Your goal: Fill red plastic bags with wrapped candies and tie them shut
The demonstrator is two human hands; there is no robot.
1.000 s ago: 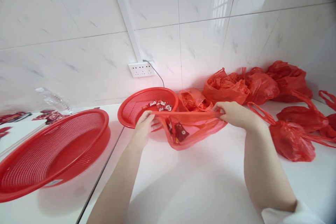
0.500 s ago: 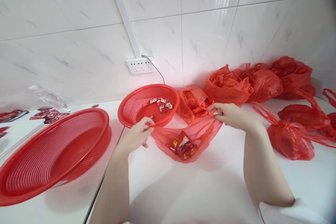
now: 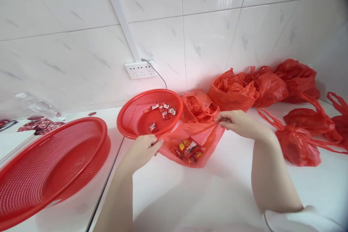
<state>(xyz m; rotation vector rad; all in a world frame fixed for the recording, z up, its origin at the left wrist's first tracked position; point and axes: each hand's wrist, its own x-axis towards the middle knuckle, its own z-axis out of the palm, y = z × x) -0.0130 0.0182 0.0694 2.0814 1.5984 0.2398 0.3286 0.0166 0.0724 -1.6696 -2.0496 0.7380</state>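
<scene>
Red plastic mesh fills the 8 o'clock corner of the view: a large basket [image 3: 51,166] tilted on the white counter [image 3: 217,195], with loose wrapped sweets [image 3: 38,125] at its 11 o'clock. Toward 1 o'clock from it sits a smaller red basket [image 3: 130,116] holding a cluster of sweets at its far side, and one sweet [image 3: 152,127] lies alone at its 6 o'clock; a second ago that spot was bare.

The left hand [image 3: 143,148] is just at the small basket's 6 o'clock. It has dropped off the rim line since a second ago, thumb and fingers closed in a pinch on the near edge of the thin red bag [image 3: 209,137]. That bag was stretched taut and level between both hands then; now it sags onto the counter at the basket's 4 o'clock, mouth slack, a handful of sweets pooled in its bottom. By my reading the sweets are settled in the bag rather than spilling.

The right hand [image 3: 236,123] at the bag's 2 o'clock pinches the opposite edge, fingers tight together. Behind it lies an open crumpled bag [image 3: 199,107], and at 3 o'clock several filled bags [image 3: 296,141] are heaped against the wall.
</scene>
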